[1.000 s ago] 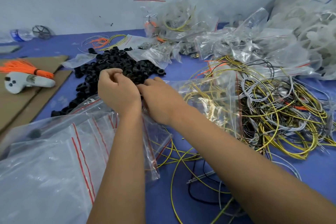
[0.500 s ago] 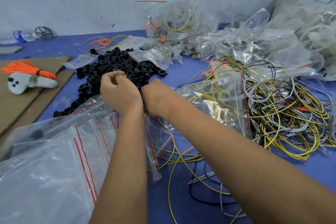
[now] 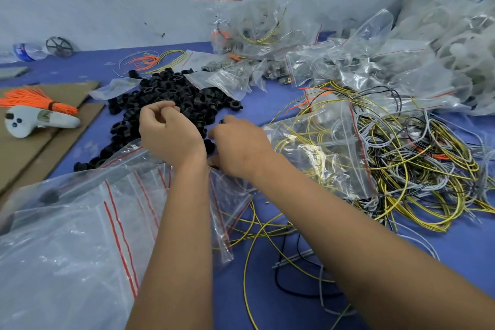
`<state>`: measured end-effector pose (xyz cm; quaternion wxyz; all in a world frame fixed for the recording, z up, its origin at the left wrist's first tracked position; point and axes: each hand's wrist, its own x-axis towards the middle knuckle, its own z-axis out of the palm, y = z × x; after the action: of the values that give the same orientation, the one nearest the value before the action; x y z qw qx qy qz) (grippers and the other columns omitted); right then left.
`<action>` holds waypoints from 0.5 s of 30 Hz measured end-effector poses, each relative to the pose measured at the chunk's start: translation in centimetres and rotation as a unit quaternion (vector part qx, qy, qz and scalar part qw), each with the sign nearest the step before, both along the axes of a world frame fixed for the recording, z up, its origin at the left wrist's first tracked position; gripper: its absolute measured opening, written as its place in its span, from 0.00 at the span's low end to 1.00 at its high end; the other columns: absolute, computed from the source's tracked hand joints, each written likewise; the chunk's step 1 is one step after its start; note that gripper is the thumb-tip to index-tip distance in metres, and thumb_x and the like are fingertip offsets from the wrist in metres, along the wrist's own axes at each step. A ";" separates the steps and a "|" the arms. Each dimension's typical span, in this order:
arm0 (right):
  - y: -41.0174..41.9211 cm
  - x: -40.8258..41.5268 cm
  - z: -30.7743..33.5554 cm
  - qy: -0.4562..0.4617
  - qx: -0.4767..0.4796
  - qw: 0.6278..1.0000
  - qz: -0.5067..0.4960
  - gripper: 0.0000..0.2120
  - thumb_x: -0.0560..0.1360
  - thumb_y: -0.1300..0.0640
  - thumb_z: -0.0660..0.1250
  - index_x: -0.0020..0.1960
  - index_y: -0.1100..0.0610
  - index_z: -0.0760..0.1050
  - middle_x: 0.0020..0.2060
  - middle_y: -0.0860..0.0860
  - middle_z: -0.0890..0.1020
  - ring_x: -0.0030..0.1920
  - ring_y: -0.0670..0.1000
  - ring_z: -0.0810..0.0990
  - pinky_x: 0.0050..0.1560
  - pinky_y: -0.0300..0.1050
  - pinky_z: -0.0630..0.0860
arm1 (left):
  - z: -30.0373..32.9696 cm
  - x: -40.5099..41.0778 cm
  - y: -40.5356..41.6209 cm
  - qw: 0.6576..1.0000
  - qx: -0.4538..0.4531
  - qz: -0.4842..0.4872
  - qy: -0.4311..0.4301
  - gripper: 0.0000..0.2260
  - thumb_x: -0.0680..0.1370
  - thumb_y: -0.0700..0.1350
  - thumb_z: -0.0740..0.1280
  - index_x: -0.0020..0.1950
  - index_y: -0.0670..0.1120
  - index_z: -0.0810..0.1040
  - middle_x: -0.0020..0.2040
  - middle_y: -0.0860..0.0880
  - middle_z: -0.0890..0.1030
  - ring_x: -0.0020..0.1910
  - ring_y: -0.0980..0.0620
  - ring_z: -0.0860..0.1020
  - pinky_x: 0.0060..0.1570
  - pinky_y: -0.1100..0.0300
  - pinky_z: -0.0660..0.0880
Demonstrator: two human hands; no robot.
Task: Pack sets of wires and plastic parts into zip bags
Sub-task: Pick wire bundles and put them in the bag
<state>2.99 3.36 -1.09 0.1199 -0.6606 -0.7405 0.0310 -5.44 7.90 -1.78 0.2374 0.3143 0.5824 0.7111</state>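
Nearest, empty zip bags (image 3: pixel 80 236) lie under both forearms. Beyond, left hand (image 3: pixel 167 131) hovers with fingers curled, thumb meeting fingertips; contents indiscernible. Right hand (image 3: pixel 241 146) has fingers curled downward, grasp hidden. Black plastic rings (image 3: pixel 171 94) lie heaped directly ahead of both, touching distance; wire tangle (image 3: pixel 401 158) rightward.

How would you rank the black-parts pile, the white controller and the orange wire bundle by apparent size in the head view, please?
1. black-parts pile
2. white controller and orange wire bundle: they look alike, so unranked.
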 end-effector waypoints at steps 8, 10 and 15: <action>-0.4 0.0 0.9 -0.003 -0.006 0.999 0.036 0.10 0.72 0.72 0.66 0.40 0.60 0.70 0.39 0.54 0.69 0.42 0.59 0.71 0.41 0.50 0.69 | 0.1 0.1 -0.2 1.000 0.002 0.003 -0.002 0.10 0.75 0.37 0.60 0.42 0.49 0.77 0.36 0.55 0.81 0.38 0.52 0.80 0.40 0.55 0.76; -0.5 0.5 0.9 0.004 -0.009 0.999 0.039 0.08 0.75 0.68 0.69 0.46 0.58 0.73 0.46 0.55 0.67 0.44 0.59 0.72 0.44 0.50 0.73 | 0.1 0.1 -0.2 1.000 0.003 0.002 -0.001 0.10 0.75 0.37 0.61 0.42 0.50 0.77 0.37 0.55 0.81 0.38 0.52 0.79 0.40 0.55 0.76; -0.9 0.9 1.6 -0.043 -0.052 0.997 0.039 0.20 0.74 0.67 0.68 0.34 0.56 0.59 0.34 0.53 0.64 0.41 0.59 0.71 0.35 0.47 0.66 | 0.1 0.4 -0.3 1.000 0.008 -0.004 -0.004 0.09 0.75 0.38 0.61 0.41 0.51 0.77 0.38 0.53 0.82 0.40 0.49 0.81 0.44 0.50 0.78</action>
<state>3.88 2.49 0.51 0.0524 -0.6375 -0.7673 0.0458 -5.05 7.63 -1.69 0.2408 0.3156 0.5744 0.7159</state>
